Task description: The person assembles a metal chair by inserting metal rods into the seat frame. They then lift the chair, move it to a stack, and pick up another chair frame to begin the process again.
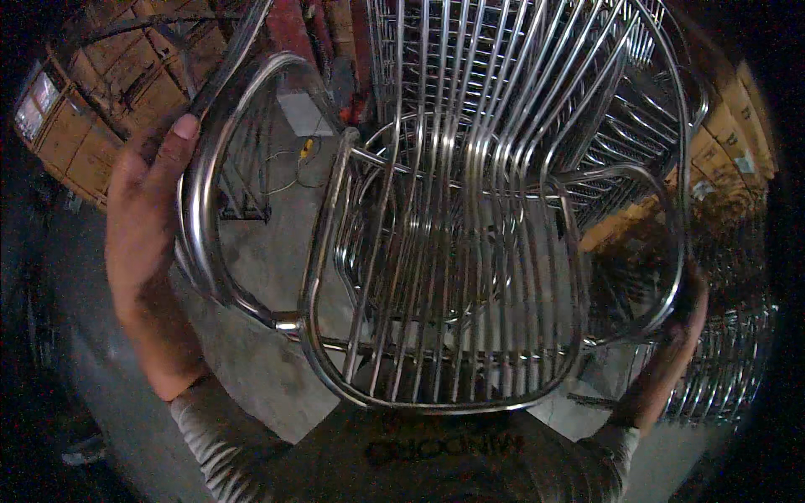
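A shiny tubular metal chair (444, 407) with a slatted seat and back is right in front of my body, its seat edge toward my shirt. My left hand (138, 214) is closed round the chair's left looped armrest, thumb lying along the tube and the other fingers hidden behind it. On the far side, my right hand (693, 314) grips the lower outer bend of the right armrest. That hand is dim and its fingers are mostly hidden. Between the seat slats, a round metal base and part of the floor show through.
Beyond the chair back stand more slatted metal frames (637, 134). Cardboard boxes (71, 138) are stacked at the left, and others (742, 126) at the right. More metal frames (725, 369) lie lower right. A yellow item with a cable (305, 149) is on the concrete floor (281, 214).
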Action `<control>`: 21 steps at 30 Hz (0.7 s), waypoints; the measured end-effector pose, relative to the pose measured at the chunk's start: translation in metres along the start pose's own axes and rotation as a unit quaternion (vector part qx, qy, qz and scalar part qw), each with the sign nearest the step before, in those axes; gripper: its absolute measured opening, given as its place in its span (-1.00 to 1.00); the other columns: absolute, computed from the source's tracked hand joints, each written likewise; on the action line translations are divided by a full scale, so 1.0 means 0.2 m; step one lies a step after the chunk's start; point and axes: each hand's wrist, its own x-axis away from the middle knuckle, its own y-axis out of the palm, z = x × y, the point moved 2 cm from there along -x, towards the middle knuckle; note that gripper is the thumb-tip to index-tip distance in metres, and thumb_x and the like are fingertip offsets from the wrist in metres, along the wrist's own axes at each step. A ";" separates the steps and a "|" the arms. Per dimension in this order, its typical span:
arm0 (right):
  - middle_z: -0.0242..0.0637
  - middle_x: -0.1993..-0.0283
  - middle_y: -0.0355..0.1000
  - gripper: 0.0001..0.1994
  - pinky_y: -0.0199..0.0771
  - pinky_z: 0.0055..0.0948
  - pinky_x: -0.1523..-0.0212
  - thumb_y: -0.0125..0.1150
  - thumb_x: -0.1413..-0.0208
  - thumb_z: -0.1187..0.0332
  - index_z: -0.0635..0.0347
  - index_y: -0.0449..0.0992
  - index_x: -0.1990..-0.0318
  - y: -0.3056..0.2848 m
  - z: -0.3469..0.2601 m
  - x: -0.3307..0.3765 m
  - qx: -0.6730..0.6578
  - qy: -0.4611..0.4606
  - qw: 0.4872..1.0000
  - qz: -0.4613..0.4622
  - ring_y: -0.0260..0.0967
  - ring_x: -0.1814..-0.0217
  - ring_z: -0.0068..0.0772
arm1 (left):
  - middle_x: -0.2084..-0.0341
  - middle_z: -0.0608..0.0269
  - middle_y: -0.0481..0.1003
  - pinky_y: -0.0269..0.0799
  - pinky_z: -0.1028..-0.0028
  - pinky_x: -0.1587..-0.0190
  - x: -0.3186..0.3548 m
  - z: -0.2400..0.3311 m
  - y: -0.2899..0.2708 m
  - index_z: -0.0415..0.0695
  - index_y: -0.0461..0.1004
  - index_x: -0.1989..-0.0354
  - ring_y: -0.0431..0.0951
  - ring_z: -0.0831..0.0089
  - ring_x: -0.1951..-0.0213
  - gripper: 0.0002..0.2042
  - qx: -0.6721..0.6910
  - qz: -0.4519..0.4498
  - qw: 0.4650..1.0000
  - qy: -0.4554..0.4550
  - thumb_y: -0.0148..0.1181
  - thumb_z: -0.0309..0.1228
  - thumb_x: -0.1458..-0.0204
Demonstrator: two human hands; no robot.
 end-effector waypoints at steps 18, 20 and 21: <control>-0.31 0.27 0.50 -0.73 0.37 -0.51 0.31 0.20 -0.14 0.30 0.36 0.49 0.15 0.23 1.25 -0.47 0.093 -0.068 0.988 0.106 0.37 0.30 -0.51 | 0.14 0.11 0.51 0.30 0.44 -0.01 -0.22 -1.58 0.73 -0.31 0.43 0.01 0.44 0.39 0.10 -0.71 0.025 -0.160 0.987 0.016 0.05 -0.35 -0.21; -0.33 0.33 0.51 -0.73 0.36 -0.46 0.32 0.21 -0.14 0.25 0.36 0.54 0.26 0.23 1.50 -0.55 0.107 -0.098 0.983 0.111 0.37 0.37 -0.48 | 0.13 0.10 0.51 0.30 0.43 -0.02 -0.19 -1.87 0.87 -0.31 0.43 0.00 0.46 0.37 0.09 -0.71 0.046 -0.185 0.982 -0.012 0.05 -0.38 -0.20; -0.33 0.35 0.51 -0.72 0.36 -0.45 0.33 0.21 -0.14 0.24 0.36 0.54 0.27 0.21 1.63 -0.60 0.149 -0.085 0.978 0.123 0.36 0.38 -0.49 | 0.13 0.10 0.51 0.31 0.43 -0.02 -0.17 -2.03 0.95 -0.31 0.43 -0.01 0.46 0.36 0.09 -0.71 0.060 -0.194 0.979 -0.028 0.05 -0.38 -0.20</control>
